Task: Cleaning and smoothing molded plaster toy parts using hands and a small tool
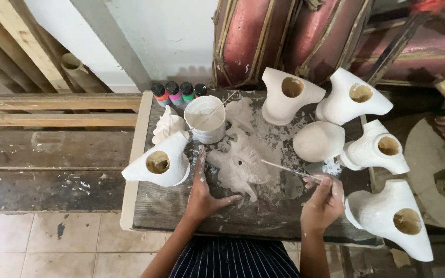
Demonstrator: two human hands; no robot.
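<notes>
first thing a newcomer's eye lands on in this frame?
Likely the ring of white, unpainted carved pieces with round holes, like the one at the table's left edge and another at the right front. In the middle lies a white carved mask; the left hand rests flat beside it and the right hand holds a thin brush toward it. Behind stand a white paint cup and small coloured paint bottles.

Four small paint bottles [179, 93] stand in a row at the table's far edge, just behind the white tub [205, 119]. All have black caps; their bodies are orange-red, pink and green, while the fourth's colour is hidden by the tub. The tub itself is a round, open, white plastic container smeared with white paint, without a visible label.
</notes>
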